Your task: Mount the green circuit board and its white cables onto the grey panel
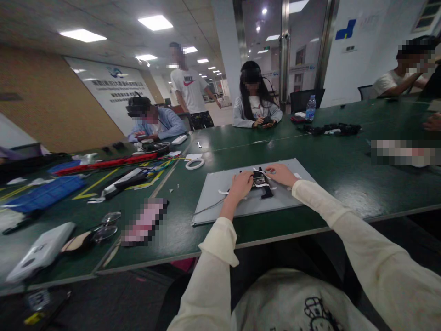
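Note:
On a light grey panel (215, 188) in front of me lies a black electronic part (265, 189) with a bare circuit area. White tape strips lie across and around it. My left hand (242, 184) is curled over the part's left side, its fingers closed and pressed against it; the fingertips are partly hidden. On the other side, my right hand (280, 174) has thumb and forefinger pinched on a white strip (259, 171) at the part's upper edge. A thin grey cable (210, 208) runs over the panel's left side.
A tape roll (195, 164), a pixelated phone (144, 223), eyeglasses (107, 227), a white device (41, 252) and a blue tray (46, 193) lie to the left on the green table (344, 184). Across it, people sit; one stands. A water bottle (310, 109) stands at the back right.

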Motion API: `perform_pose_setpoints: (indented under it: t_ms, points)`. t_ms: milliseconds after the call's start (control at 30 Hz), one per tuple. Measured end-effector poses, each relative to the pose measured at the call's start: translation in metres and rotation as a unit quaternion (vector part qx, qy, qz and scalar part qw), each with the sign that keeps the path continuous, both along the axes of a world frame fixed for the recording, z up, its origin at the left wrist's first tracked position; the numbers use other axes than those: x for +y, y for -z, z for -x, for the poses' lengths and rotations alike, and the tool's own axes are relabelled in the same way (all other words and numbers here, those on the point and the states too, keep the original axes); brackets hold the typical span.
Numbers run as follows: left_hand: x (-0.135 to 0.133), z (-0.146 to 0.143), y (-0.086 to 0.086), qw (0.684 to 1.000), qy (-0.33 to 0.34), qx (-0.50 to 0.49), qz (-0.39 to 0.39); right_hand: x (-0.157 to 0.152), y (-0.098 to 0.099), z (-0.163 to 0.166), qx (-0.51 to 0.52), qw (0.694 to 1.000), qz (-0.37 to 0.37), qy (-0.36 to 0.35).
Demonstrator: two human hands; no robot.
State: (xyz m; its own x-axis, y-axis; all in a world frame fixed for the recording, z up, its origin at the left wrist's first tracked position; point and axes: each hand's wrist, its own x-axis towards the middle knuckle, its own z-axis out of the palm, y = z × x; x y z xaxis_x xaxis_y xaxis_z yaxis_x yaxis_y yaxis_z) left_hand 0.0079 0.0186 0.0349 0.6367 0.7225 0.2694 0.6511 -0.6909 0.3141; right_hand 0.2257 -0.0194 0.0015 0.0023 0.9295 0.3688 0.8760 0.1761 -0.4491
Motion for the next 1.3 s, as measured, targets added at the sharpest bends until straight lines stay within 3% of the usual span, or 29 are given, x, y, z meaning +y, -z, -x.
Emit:
perform_pose_setpoints:
  t_ms: [167,267,467,567,733,967,1300]
  points:
    - [0.008,-0.025,-0.009,0.997,-0.03,0.052,-0.049,0.002,0.005,0.002,0.067,0.998,-0.002,-0.01]
    - [0.018,-0.04,-0.011,0.995,-0.035,0.084,-0.032,-0.001,0.005,0.002,0.078,0.997,0.018,-0.01]
    - [0.036,-0.049,0.007,0.992,-0.063,0.112,0.02,-0.002,0.008,0.0,0.089,0.996,0.022,-0.008]
    - [0.04,-0.047,0.014,0.993,-0.063,0.102,0.023,0.001,0.009,-0.002,0.164,0.986,0.031,0.009]
    - [0.04,-0.048,0.015,0.992,-0.074,0.095,0.036,0.003,0.006,0.003,0.399,0.912,0.09,-0.006]
    - [0.04,-0.05,0.017,0.992,-0.088,0.077,0.039,-0.001,-0.002,0.01,0.572,0.816,0.079,-0.032]
    - [0.039,-0.052,0.019,0.995,-0.085,0.036,0.03,-0.002,-0.001,0.018,0.649,0.757,0.039,-0.066]
